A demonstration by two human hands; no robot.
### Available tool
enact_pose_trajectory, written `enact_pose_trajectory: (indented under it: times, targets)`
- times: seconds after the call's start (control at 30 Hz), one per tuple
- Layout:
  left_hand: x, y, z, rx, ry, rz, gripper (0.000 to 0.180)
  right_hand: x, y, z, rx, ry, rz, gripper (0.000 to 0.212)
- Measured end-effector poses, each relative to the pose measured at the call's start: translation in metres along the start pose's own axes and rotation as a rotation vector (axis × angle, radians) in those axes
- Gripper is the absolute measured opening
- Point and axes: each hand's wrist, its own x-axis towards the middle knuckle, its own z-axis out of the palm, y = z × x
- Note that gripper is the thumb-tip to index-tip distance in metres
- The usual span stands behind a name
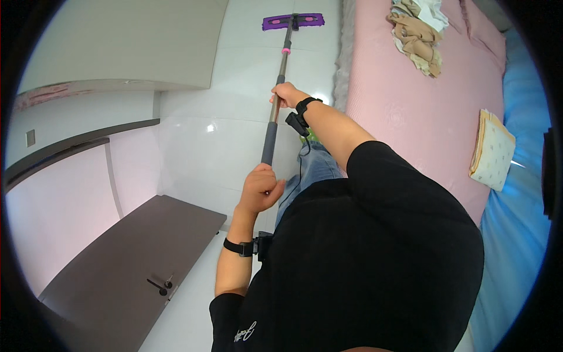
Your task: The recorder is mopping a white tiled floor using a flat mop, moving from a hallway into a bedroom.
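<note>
Over there the flat mop [283,63] rests its purple head [308,20] on glossy white tiles [193,141], between grey cabinet [129,41] and pink-covered bed [399,111]; the right hand [287,94] wraps its fingers round mid-pole, the left hand [258,189] grips the handle end [270,144]; I'd press evenly, skirting that ruffled grey valance [345,56].

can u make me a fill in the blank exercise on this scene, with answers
The left hand and right hand both grip a long-handled ____.
The flat pad at its far end is mostly coloured ____.
The crumpled fabric lies on bedding coloured ____.

Missing words: mop; purple; pink.
</note>
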Motion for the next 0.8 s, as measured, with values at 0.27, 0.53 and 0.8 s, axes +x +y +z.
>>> enact_pose_trajectory:
  times: [0.27,0.53,0.8]
  targets:
    - [-0.205,0.036,-0.013,-0.149,0.093,0.025,0.035,-0.010,0.207,0.047,-1.174,-0.047,-0.537,0.023]
    - [-0.573,0.142,-0.070,-0.148,0.763,-0.117,0.052,-0.187,0.515,0.187,-1.347,-0.333,-0.568,0.024]
    - [-0.704,0.259,-0.145,-0.342,0.991,0.127,0.030,-0.353,0.624,0.341,-0.108,-0.093,0.433,0.014]
